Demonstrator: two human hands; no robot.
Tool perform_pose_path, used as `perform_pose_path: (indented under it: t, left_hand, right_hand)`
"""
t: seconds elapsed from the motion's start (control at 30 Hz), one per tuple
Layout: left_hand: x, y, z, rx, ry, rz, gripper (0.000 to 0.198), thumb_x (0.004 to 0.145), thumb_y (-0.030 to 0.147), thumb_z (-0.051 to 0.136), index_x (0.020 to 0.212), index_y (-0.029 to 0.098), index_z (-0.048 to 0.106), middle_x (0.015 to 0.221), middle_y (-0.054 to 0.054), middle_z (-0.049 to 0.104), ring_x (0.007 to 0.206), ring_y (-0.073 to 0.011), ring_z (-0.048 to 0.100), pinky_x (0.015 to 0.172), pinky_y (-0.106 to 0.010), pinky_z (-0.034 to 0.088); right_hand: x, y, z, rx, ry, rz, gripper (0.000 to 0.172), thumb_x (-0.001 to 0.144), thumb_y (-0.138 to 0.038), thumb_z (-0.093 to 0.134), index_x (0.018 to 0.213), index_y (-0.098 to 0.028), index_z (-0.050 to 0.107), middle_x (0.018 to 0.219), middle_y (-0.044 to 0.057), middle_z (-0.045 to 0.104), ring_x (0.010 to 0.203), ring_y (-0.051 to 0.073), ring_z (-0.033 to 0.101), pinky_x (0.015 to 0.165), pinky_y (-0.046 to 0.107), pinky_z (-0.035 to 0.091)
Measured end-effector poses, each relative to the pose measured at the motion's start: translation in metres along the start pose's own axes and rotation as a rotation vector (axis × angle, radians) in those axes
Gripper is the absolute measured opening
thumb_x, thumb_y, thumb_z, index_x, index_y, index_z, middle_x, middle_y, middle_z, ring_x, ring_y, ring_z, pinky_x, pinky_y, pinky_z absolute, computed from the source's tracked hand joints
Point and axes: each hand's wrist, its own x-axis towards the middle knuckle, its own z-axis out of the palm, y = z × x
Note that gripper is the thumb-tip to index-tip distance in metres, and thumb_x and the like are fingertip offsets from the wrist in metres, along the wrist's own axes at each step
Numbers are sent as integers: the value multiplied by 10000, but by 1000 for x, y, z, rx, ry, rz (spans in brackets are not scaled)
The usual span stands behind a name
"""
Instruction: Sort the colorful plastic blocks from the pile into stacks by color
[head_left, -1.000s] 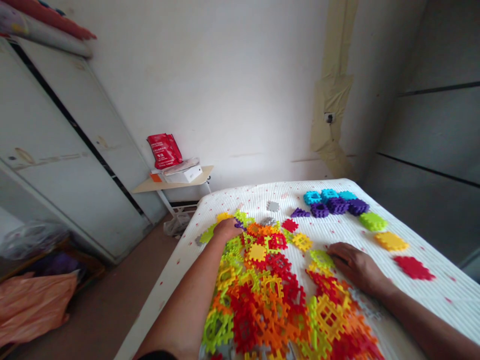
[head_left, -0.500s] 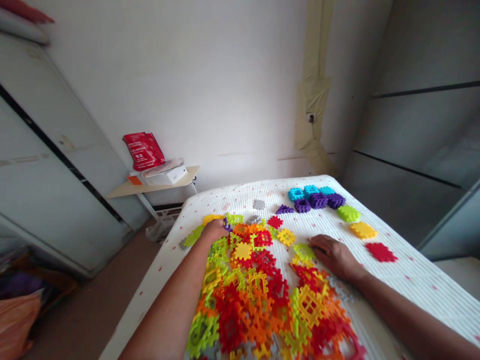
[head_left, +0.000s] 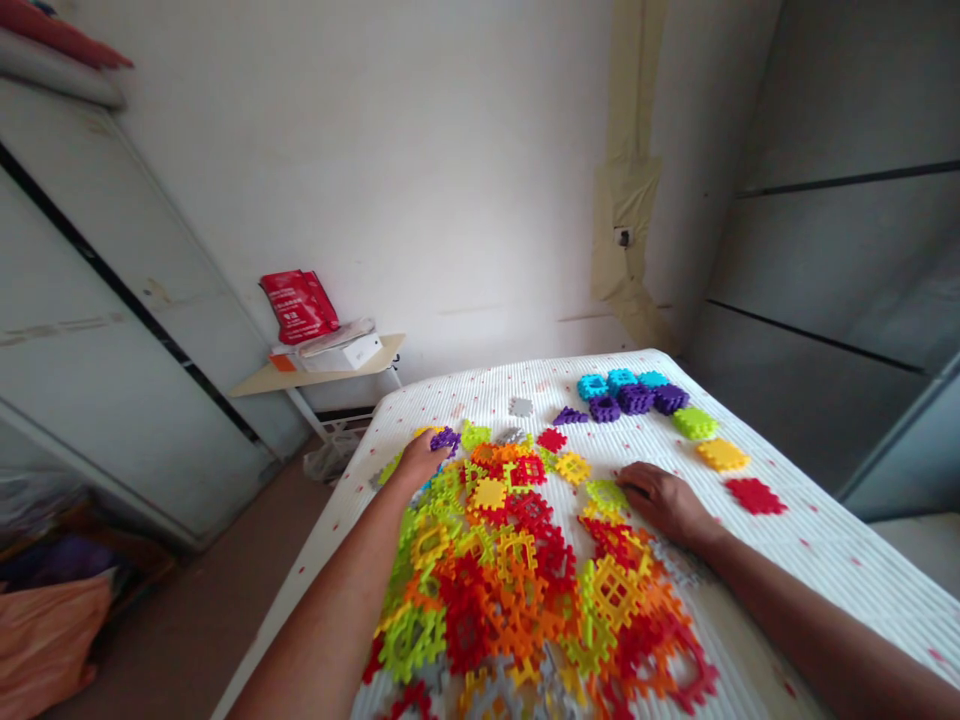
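My left hand (head_left: 422, 459) is closed on a purple building tile (head_left: 446, 440) with notched edges, held at the far left of a loose pile of tiles (head_left: 517, 590). That pile mixes red, orange, yellow, lime green and grey pieces, many with window-like cutouts. My right hand (head_left: 660, 502) rests at the pile's right side, fingers curled next to a lime green tile (head_left: 606, 494); what its fingers hold, if anything, is hidden. A solid yellow tile (head_left: 489, 493) lies on top of the heap.
Purple stacks (head_left: 636, 399) and cyan stacks (head_left: 592, 386) stand at the bed's far right. Lime green (head_left: 694, 422), yellow (head_left: 723, 455) and red tiles (head_left: 755, 495) form a row nearer me. A small table (head_left: 322, 374) with a red bag (head_left: 298, 306) stands beyond the bed's left side.
The purple tile in my left hand shows more fully now, lifted slightly and shifted a little left. My right hand has barely moved. The whole view has shifted slightly.
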Motion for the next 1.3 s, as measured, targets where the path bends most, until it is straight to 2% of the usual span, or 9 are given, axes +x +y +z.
perform_pose_path:
  t: [0.17,0.3,0.5,0.6,0.7,0.83,0.97,1.2,1.3]
  left_hand:
    - [-21,0,-8,-347,41,-13,277,816,341,547,1033,170,520,899,-46,636,705,-132,610,532,-218,456]
    - [-55,4,-8,-592,30,-7,353,741,423,575,991,180,519,883,-57,652,693,-139,632,494,-204,422]
    - [-108,9,18,-782,-6,-4,432,658,476,609,964,180,537,897,-60,656,728,-149,642,533,-218,437]
    - [-124,14,36,-787,-32,2,430,647,468,622,961,186,540,914,-46,649,721,-145,641,511,-206,416]
    - [-132,25,51,-730,-105,25,401,634,434,646,927,172,565,839,-32,645,688,-148,629,485,-202,396]
    - [-133,42,65,-619,-189,93,350,624,366,664,902,166,591,714,-8,623,642,-156,601,480,-217,396]
    - [-132,53,80,-544,-204,144,317,654,305,629,936,170,579,676,5,601,599,-154,584,479,-228,408]
    - [-148,61,93,-516,-202,191,418,745,325,549,1137,183,512,918,-39,640,677,-152,620,617,-264,487]
    - [-154,62,92,-527,-205,203,460,754,347,555,1177,177,500,941,-49,639,689,-158,616,593,-259,486]
  right_hand:
    - [-2,7,0,-9,38,-28,274,863,-316,426,952,-177,644,970,94,666,917,210,601,828,353,495]
    - [-4,6,6,4,53,-25,342,870,-363,413,1050,-174,635,1080,112,653,1002,240,592,891,409,473]
    - [0,-37,21,139,-36,-31,431,893,-428,369,1136,-171,615,1135,122,634,1061,256,574,939,424,442]
    - [6,-61,29,222,-76,-12,458,880,-454,384,1144,-160,614,1148,132,623,1078,271,561,945,430,435]
    - [13,-72,37,265,-90,0,443,863,-442,416,1136,-158,619,1126,133,630,1059,275,567,930,429,439]
    - [16,-68,37,340,-18,73,371,842,-415,454,1063,-191,651,1077,97,651,1014,264,582,901,420,450]
    - [8,-63,24,512,47,206,337,819,-395,491,996,-161,657,1022,94,664,927,245,603,839,400,474]
    - [-3,-84,10,644,54,49,273,758,-312,590,987,-171,636,895,50,669,794,175,599,750,311,482]
    - [-3,-95,13,659,59,38,197,762,-269,570,921,-178,641,824,28,658,735,152,592,707,280,474]
